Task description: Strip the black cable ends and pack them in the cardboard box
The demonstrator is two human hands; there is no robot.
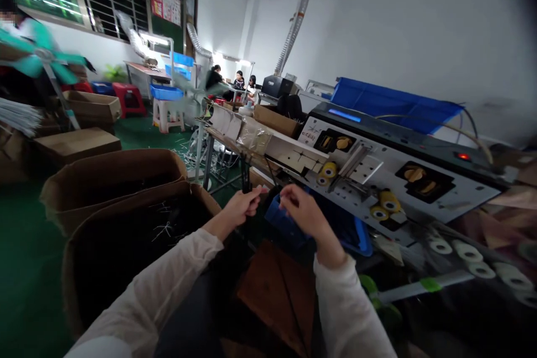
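Observation:
My left hand is closed round a bundle of thin black wires, which stick up above the fist with the thumb pointing right. Just to its right, my right hand has its fingers curled and pinched together. A single thin black wire slants up from those fingertips, and its lower part seems to run down over a brown board at my lap. Behind the hands is a blue bin, beneath the edge of a wire-processing machine with yellow rollers.
Two large open cartons stand at my left, with dark contents and a few white-ended strands. White rolls lie at the right. A teal fan and a red stool stand farther left. Several people sit at a lit back table.

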